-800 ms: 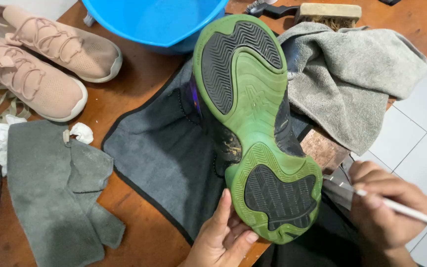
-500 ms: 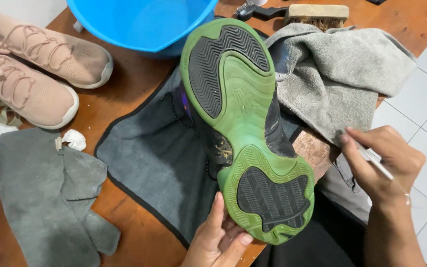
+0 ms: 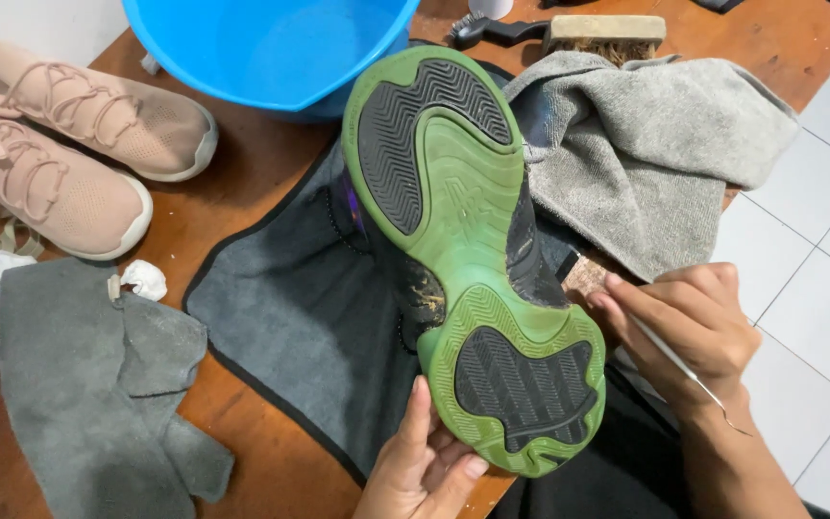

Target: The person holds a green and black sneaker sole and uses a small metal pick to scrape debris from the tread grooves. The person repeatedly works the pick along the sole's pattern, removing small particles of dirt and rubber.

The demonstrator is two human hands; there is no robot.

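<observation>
We hold a dark sneaker (image 3: pixel 521 250) sole-up over a dark grey mat (image 3: pixel 290 317) on the wooden table (image 3: pixel 242 183) — its green sole (image 3: pixel 463 240) faces the camera. Our left hand (image 3: pixel 425 461) props the shoe from below near the heel end, fingers spread against it rather than closed around it. Our right hand (image 3: pixel 694 327) sits just beside the sole's right edge, fingers pinched together on a thin metal pick (image 3: pixel 684 370). Behind the shoe lie a light grey towel (image 3: pixel 655 144), a blue basin (image 3: pixel 271 48) and a wooden brush (image 3: pixel 607 34); two pink sneakers (image 3: pixel 69 154) rest at the left — near a grey cloth (image 3: pixel 88 384).
</observation>
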